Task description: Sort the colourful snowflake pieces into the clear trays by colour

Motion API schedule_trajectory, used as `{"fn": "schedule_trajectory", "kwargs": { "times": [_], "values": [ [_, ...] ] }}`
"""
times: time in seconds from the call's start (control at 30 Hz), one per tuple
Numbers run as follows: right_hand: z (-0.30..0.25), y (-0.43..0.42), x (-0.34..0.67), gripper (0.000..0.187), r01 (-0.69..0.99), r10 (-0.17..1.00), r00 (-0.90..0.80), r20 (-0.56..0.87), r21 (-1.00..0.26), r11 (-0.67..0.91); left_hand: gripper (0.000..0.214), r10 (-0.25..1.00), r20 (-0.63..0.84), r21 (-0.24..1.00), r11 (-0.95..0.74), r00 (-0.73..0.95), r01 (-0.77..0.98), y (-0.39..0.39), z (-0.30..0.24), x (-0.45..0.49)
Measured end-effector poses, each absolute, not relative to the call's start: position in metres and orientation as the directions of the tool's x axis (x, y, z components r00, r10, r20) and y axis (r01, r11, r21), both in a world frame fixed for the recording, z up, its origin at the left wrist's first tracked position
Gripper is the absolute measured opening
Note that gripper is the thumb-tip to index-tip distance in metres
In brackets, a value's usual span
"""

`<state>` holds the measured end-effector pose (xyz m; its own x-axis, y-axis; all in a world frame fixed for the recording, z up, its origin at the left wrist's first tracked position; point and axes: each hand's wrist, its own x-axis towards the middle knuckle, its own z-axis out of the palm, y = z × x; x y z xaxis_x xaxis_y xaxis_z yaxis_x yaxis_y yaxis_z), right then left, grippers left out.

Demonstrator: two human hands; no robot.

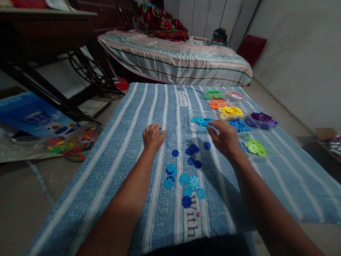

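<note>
My left hand rests on the striped cloth with curled fingers, a small dark blue edge showing between thumb and forefinger, seemingly a notched plastic disc. At the front rim of a clear tray of light blue discs is my right hand. Its thumb and forefinger come close together; whatever lies between them is hard to make out. Between my arms lie loose dark blue discs and, closer to me, light blue discs, some overlapping. A single dark blue disc lies just below my right hand.
Beyond my right hand stand clear trays of yellow, orange, green, purple, blue and lime discs. A bed is behind the table. Left are a sewing-machine stand and bagged coloured pieces.
</note>
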<state>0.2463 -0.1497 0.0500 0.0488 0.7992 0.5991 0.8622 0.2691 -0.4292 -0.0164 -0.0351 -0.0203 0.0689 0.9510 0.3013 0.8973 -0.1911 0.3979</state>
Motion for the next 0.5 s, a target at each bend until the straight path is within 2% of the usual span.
{"fn": "schedule_trajectory", "kwargs": {
  "times": [0.07,0.13,0.23,0.33,0.4,0.5],
  "values": [
    [0.056,-0.144,0.251,0.020,0.882,0.780,0.089,0.619,-0.412,0.227,0.024,0.952,0.297,0.398,-0.189,0.069,0.898,-0.035,-0.021,-0.017],
    [0.054,-0.152,0.248,0.020,0.865,0.817,0.054,0.573,-0.436,0.249,0.024,0.955,0.290,0.401,-0.184,0.066,0.897,-0.035,-0.021,-0.017],
    [0.042,-0.183,0.235,0.017,0.795,0.900,-0.112,0.421,-0.506,0.335,0.025,0.954,0.293,0.408,-0.184,0.062,0.894,-0.034,-0.022,-0.016],
    [0.026,-0.218,0.219,0.014,0.748,0.928,-0.253,0.273,-0.553,0.367,0.024,0.952,0.299,0.411,-0.182,0.057,0.893,-0.034,-0.023,-0.014],
    [0.018,-0.236,0.210,0.015,0.751,0.929,-0.302,0.212,-0.547,0.369,0.023,0.953,0.300,0.413,-0.177,0.050,0.893,-0.034,-0.023,-0.014],
    [0.011,-0.253,0.202,0.021,0.781,0.923,-0.333,0.192,-0.493,0.384,0.022,0.951,0.305,0.419,-0.178,0.046,0.890,-0.035,-0.023,-0.013]
  ]
}}
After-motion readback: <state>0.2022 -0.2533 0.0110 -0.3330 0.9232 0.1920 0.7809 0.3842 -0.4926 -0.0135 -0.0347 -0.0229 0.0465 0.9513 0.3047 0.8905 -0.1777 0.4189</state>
